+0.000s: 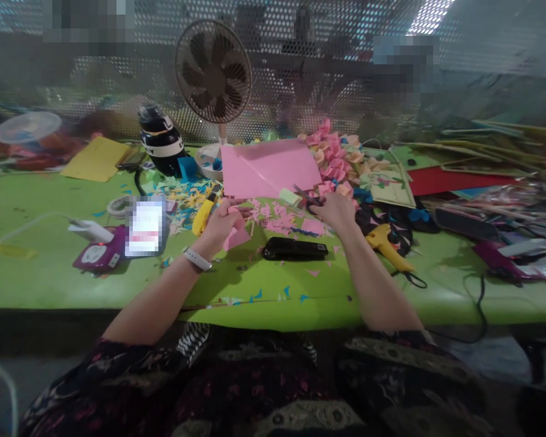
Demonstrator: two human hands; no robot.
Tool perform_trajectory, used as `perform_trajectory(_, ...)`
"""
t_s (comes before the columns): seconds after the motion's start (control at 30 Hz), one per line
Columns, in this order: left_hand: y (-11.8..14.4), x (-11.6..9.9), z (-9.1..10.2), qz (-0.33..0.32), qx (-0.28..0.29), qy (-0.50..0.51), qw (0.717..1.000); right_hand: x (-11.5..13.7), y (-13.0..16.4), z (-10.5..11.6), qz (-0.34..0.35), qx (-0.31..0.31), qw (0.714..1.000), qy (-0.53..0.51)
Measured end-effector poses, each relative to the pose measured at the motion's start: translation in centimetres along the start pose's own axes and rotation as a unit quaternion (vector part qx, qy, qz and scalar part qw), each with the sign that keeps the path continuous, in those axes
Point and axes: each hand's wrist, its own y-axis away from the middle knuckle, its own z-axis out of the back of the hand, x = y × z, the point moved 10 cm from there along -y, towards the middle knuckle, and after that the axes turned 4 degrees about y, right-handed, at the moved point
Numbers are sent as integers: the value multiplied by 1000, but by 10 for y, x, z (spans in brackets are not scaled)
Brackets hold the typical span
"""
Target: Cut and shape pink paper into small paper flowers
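My right hand point(335, 211) is closed around the handles of a pair of scissors point(303, 193), whose blades point left over the lower edge of a large pink paper sheet point(270, 167). My left hand point(222, 223) is curled beside a yellow-handled cutter point(202, 216). A small pink paper piece point(237, 238) shows at its fingers and seems to be held there. Pink paper scraps point(277, 218) lie scattered between both hands. Nearer to me rests a black stapler point(295, 249). Pink paper flowers point(332, 155) are heaped beyond my right hand.
A fan point(213, 71) and a dark bottle point(160, 142) stand at the back. To the left lie a lit phone point(144, 227) and a purple power strip point(97, 255). On the right are a yellow glue gun point(389, 247), a cable and stacked coloured sheets point(464, 179).
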Motion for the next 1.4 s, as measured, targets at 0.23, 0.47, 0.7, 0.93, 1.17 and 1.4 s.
perform_trajectory(0.23,-10,6,5,-11,40,-175,984,-1,6,4,-11,-10,1000,16)
perform_trajectory(0.47,-7,-12,9,-129,25,-353,926,9,11,16,40,-3,999,-5)
perform_trajectory(0.7,-4,-10,3,-133,40,-488,862,43,36,-6,180,160,970,32)
perform_trajectory(0.93,0,-9,-6,-110,71,-586,800,35,30,-12,171,189,967,30)
perform_trajectory(1.17,-1,-10,-4,-120,59,-586,799,35,28,-14,169,194,966,-30)
perform_trajectory(1.4,-1,-13,-4,-158,51,-552,817,35,24,0,173,124,973,-89)
